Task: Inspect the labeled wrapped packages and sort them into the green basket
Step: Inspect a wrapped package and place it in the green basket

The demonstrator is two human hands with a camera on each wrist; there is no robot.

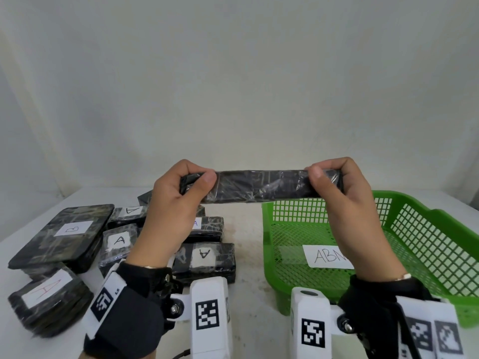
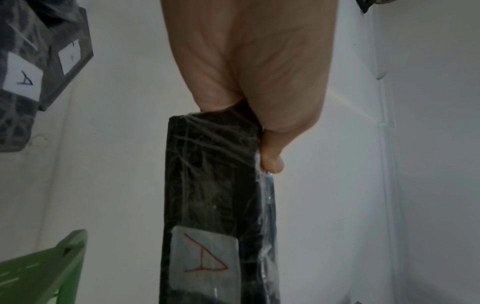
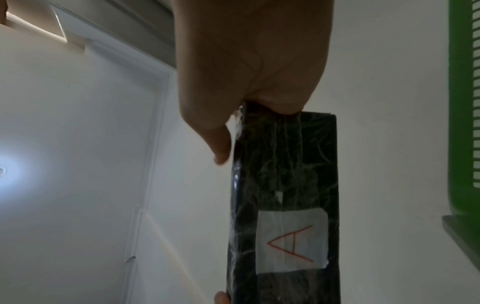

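A long black wrapped package (image 1: 261,187) is held level in the air between both hands, above the table. My left hand (image 1: 181,187) grips its left end and my right hand (image 1: 334,182) grips its right end, thumbs toward me. Its underside carries a white label with a red A (image 2: 205,259), the same label (image 3: 292,242) showing in the right wrist view. The green basket (image 1: 427,244) stands below and to the right, with a paper reading ABN (image 1: 328,256) on its floor. Several more black packages marked A (image 1: 204,257) lie at the left.
A large flat package marked B (image 1: 64,234) lies at the far left, with another A package (image 1: 46,294) in front of it. A white wall rises behind the table. Bare tabletop (image 1: 248,255) shows between the pile and the basket.
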